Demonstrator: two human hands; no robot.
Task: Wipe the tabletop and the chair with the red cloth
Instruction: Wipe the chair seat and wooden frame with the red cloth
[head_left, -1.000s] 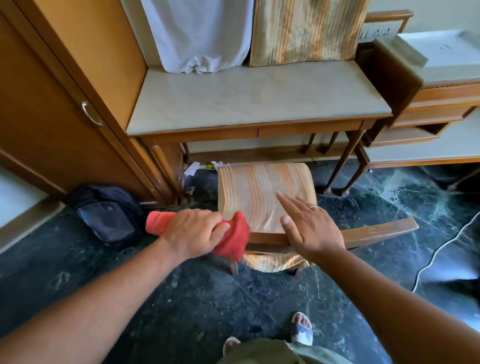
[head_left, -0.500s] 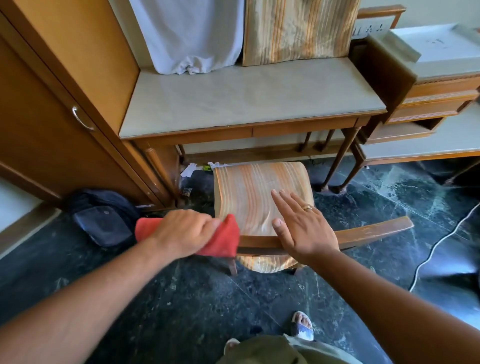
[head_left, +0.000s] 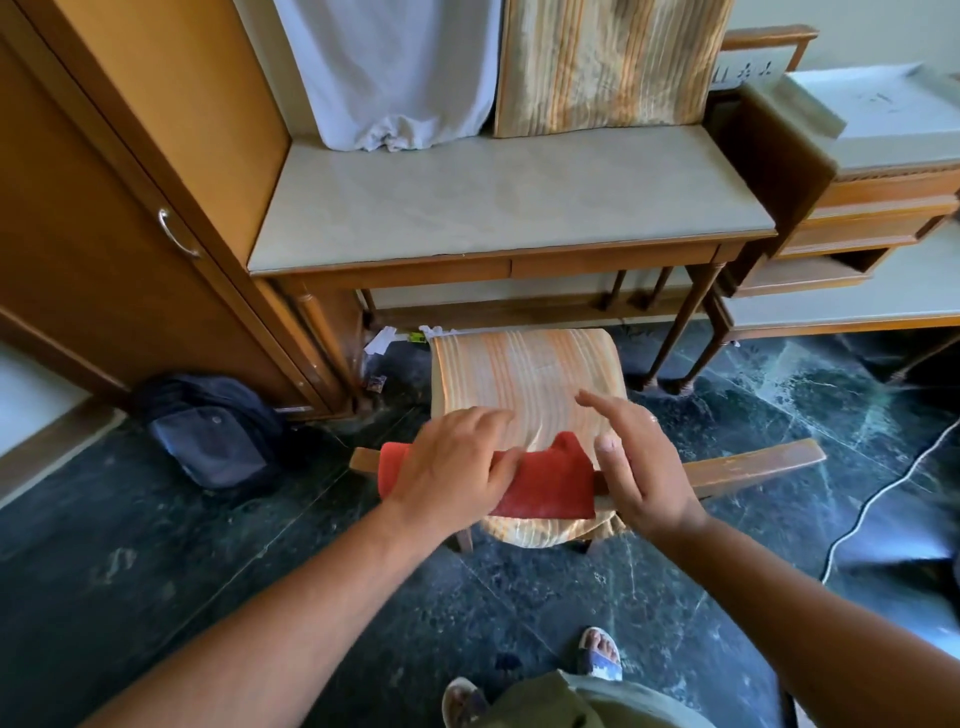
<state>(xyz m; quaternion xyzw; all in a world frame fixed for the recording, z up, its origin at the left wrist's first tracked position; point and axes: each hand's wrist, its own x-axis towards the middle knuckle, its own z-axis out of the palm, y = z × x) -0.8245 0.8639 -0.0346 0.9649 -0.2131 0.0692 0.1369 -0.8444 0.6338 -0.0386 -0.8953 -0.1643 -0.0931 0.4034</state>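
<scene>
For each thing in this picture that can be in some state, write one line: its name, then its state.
red cloth: draped over the chair's top rail, pressed by the left hand
left hand: flat on the cloth
right hand: open, beside the cloth
chair: upright, facing the table
tabletop: cushion and white fabric at its back edge
cupboard door: shut
backpack: on the floor

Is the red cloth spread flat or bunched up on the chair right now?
Bunched. The red cloth is draped in folds over the chair's wooden top rail, pressed by the left hand.
</scene>
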